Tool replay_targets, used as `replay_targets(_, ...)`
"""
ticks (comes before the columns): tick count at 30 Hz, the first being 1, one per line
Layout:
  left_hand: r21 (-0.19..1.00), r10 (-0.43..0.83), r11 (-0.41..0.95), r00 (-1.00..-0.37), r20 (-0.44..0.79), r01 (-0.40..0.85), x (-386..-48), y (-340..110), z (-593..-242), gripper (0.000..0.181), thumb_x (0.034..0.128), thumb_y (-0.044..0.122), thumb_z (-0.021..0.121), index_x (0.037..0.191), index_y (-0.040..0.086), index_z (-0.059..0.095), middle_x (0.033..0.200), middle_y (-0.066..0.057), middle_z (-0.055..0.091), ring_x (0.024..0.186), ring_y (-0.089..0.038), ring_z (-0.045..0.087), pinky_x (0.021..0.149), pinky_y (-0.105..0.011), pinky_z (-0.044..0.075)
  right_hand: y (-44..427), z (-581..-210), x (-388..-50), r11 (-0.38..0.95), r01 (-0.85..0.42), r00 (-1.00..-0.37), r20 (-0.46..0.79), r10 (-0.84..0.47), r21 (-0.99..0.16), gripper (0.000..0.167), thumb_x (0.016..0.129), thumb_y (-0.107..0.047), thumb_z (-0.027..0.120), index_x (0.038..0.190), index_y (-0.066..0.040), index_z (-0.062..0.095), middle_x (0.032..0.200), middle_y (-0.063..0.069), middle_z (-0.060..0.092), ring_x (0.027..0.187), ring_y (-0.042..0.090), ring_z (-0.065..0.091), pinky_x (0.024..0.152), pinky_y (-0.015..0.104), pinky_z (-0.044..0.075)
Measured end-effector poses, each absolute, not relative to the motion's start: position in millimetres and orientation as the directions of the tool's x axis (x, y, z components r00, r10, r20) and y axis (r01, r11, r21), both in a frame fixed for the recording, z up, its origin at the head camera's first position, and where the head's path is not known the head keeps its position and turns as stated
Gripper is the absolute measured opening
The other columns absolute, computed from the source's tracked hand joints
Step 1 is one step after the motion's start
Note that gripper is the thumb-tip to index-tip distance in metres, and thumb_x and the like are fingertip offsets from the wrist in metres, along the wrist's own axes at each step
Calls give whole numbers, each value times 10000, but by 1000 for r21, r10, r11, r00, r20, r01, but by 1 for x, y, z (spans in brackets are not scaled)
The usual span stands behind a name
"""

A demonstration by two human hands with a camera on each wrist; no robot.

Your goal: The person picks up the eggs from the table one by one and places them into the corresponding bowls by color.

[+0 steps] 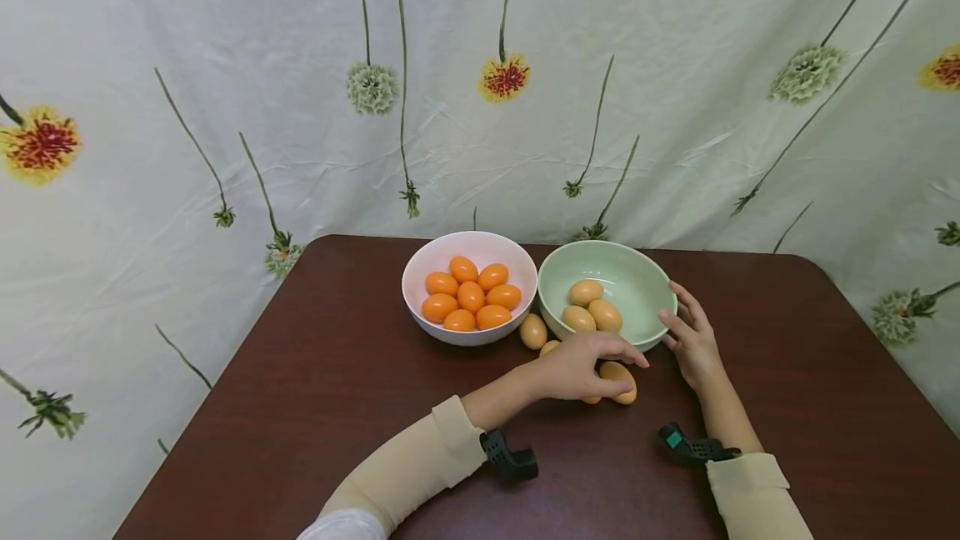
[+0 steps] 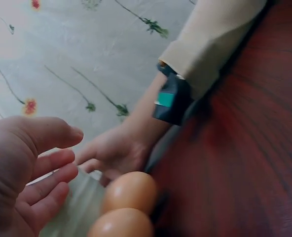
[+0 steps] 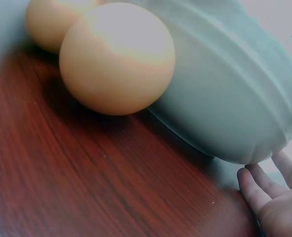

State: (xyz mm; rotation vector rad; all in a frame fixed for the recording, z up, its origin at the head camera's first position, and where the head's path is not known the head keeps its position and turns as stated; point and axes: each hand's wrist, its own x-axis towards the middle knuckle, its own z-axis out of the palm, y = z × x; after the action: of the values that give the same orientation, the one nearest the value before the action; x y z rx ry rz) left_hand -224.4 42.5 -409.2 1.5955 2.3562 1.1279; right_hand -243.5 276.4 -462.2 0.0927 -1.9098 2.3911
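Note:
My left hand (image 1: 581, 367), thumb and fingers apart, hovers over the brown eggs in front of the green bowl. One brown egg (image 1: 619, 380) shows between thumb and fingertips in the head view; in the left wrist view a gap separates the fingers (image 2: 50, 190) from two eggs (image 2: 131, 190). My right hand (image 1: 697, 344) holds the right side of the green bowl (image 1: 641, 273), its thumb over the rim and its fingers (image 3: 257, 190) against the outside. Three brown eggs (image 1: 604, 316) lie inside that bowl. Others on the table are partly hidden by my left hand.
A white bowl (image 1: 416, 282) with several orange eggs (image 1: 470, 297) stands left of the green bowl. One brown egg (image 1: 533, 331) lies in front, between the bowls. The dark wooden table (image 1: 322, 407) ends at a flower-patterned cloth (image 1: 442, 148).

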Motion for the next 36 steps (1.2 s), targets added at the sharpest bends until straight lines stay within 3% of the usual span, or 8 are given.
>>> replay_targets(10,520,824,313,-499,267,795,-215,50,-419,327,892,149,678,1215,103,657,1210,-16,644,1133,-46,538,971,-96,335,276,-462,-244,-225,-100,-995,97,25,-969,492,989,-123,549,1454,-210,416,1306,45,388,1100,129,519,819,211,510)
replay_targets(20,408,837,386,-500,223,827,-211,53,-424,350,918,221,651,1253,118,639,1270,11,606,1201,-32,502,1007,-113,322,276,-462,-244,-238,-115,-993,114,17,-964,453,984,-118,558,1405,-265,479,1288,35,416,1104,122,525,827,218,511)
replay_targets(36,286,865,431,-482,137,856,-209,65,-431,375,897,206,683,1268,171,637,1271,36,595,1187,-49,512,974,-139,372,275,-460,-244,-240,-107,-994,103,31,-965,483,983,-124,566,1439,-232,448,1290,24,417,1104,120,527,812,209,511)
